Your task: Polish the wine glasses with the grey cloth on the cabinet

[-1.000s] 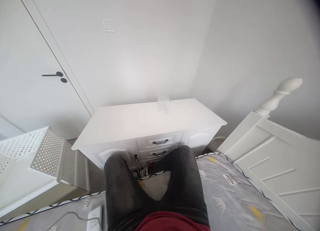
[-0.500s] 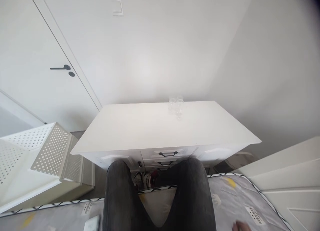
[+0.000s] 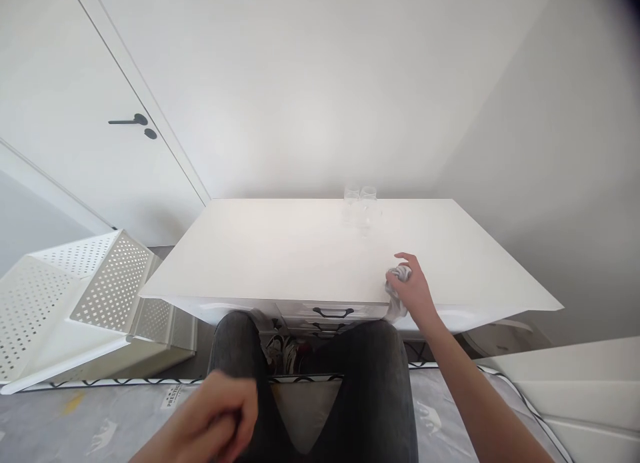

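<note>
My right hand [image 3: 411, 286] is over the front edge of the white dresser top [image 3: 280, 249], its fingers closed round a crumpled white-grey cloth [image 3: 397, 296]. Part of the cloth hangs down past the edge. Low in the view, my left hand [image 3: 215, 409] is above my left thigh, slightly blurred, its fingers curled in. Whether anything is inside that hand cannot be made out. Farther back on the dresser top stand several clear stemmed glasses [image 3: 367, 206] close together, apart from both hands.
White perforated steps [image 3: 113, 283] stand to the left, below a door with a dark handle [image 3: 127, 121]. Dark drawer pulls [image 3: 333, 313] line the dresser front. I sit on a grey patterned mattress [image 3: 125, 423]. A white panel [image 3: 580, 383] rises at the right.
Both hands have come up into view; the right one now holds the cloth at the dresser's front edge. My view has tilted slightly downward.
</note>
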